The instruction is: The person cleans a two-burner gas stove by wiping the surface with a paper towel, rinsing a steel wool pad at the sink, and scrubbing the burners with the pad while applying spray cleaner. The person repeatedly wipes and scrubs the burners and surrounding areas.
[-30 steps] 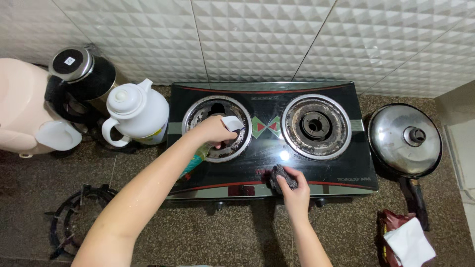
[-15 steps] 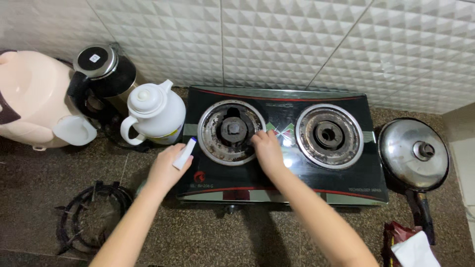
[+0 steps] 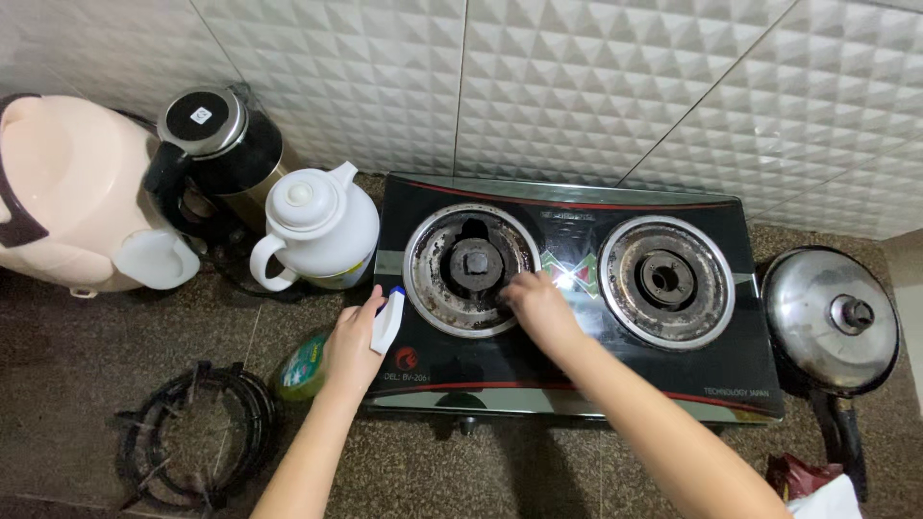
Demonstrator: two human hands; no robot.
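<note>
Left hand (image 3: pixel 354 338) has withdrawn the green spray bottle with white trigger (image 3: pixel 310 365) to the stove's edge, gripping it; right hand (image 3: pixel 536 306), closed on something unseen, now rubs the grimy left burner ring (image 3: pixel 471 270) of the black glass two-burner stove (image 3: pixel 577 375): spraying over, scrubbing under way

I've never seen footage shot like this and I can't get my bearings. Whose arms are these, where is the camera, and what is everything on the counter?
The camera sits on a person's head and looks down, so both bare arms are that person's own. The left hand holds a green spray bottle with a white nozzle at the stove's left edge. The right hand presses on the rim of the left burner; what is under it is hidden. The black two-burner gas stove sits on a dark stone counter. To the left are a white jug, a dark kettle, a pink cooker, and a removed pan support. To the right is a lidded pan.
</note>
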